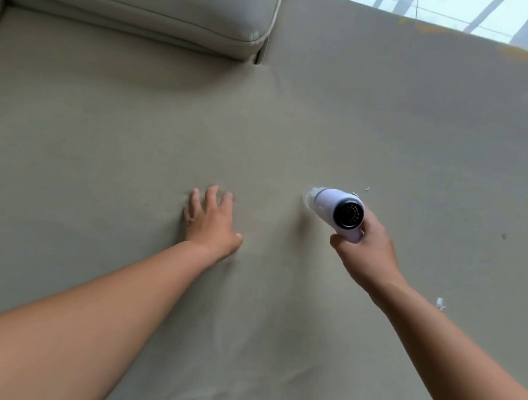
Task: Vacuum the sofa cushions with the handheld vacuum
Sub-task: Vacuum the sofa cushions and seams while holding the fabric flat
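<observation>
**Vacuum nozzle down on the seat cushion**

Beige sofa fabric is filling almost the whole view, with the broad seat cushion (137, 122) lying flat under both arms. Right of centre, the handheld vacuum (338, 209) is sitting in the right hand (367, 252), whose fingers are wrapping tightly around its pale handle. Its clear nozzle is pointing away and down, touching the fabric, while its dark vented rear end is facing the camera. Well apart to the left, the left hand (213, 219) is pressing flat on the cushion with fingers spread, gripping nothing, and the cloth is dimpling around it. Small white scraps (440, 303) are lying on the fabric to the right of the vacuum. Farther back, a back cushion (145, 1) is resting at top left, and a bright window (457, 10) is showing at top right.
</observation>
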